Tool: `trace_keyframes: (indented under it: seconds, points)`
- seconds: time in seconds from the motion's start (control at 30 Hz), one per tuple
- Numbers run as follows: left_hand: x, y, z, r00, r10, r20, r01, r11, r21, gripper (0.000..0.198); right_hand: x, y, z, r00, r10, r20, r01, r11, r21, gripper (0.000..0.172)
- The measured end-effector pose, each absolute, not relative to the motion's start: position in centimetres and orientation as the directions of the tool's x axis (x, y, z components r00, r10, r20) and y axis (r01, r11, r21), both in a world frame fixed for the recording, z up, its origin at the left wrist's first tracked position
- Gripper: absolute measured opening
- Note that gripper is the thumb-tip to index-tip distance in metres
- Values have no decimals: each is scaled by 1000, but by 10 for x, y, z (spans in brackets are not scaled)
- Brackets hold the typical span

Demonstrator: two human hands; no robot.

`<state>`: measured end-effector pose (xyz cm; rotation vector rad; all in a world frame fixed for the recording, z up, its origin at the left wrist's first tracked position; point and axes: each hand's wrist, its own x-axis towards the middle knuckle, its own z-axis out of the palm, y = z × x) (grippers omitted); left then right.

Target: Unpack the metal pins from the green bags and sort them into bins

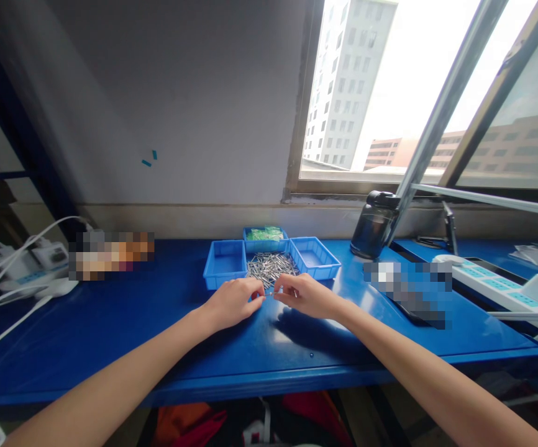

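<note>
My left hand (232,301) and my right hand (302,293) meet over the blue table (110,323), fingers curled in a pinch. Between their fingertips runs a thin metal pin (269,293). Just beyond my hands lies a heap of silver metal pins (269,267) in a blue tray. An empty blue tray (225,263) stands to its left and another blue tray (314,256) to its right. Behind them a fourth tray holds green parts (264,234).
A dark jar (372,226) stands at the right by the window. A white power strip (492,282) lies at far right, and white chargers and cables (31,264) at far left. The grey wall runs behind the table; its front edge is near me.
</note>
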<state>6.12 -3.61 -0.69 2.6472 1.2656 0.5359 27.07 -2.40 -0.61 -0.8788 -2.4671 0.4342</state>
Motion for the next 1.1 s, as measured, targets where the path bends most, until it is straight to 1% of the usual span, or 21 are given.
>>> trace_keyframes:
  seconds: [0.17,0.27,0.43,0.53,0.67,0.73,0.87,1.1]
  points:
    - [62,-37,-7,577,779,246,711,-627,319,14,269,-28,-3,-721,590,362,402,783,-475,18]
    - [63,-38,-7,577,779,244,710,-627,322,14,268,-30,-2,-735,575,360,395,794,-462,20]
    - [63,-38,-6,573,782,246,716,-624,314,15,268,-29,-4,-694,595,405,487,803,-343,16]
    - [62,-39,-3,544,790,284,718,-613,330,15,270,-25,-3,-644,641,419,580,765,-280,13]
    - [63,-40,0,495,786,370,701,-613,365,16,271,-22,-5,-639,682,356,645,727,-235,13]
    - [64,-42,1,516,762,392,671,-644,367,16,270,-22,-7,-661,677,323,639,734,-231,13]
    - [65,-45,1,596,708,378,610,-706,359,15,267,-24,-10,-680,669,301,621,743,-251,13]
    - [66,-49,0,668,656,350,578,-754,311,23,268,-24,-8,-695,666,272,604,746,-281,10]
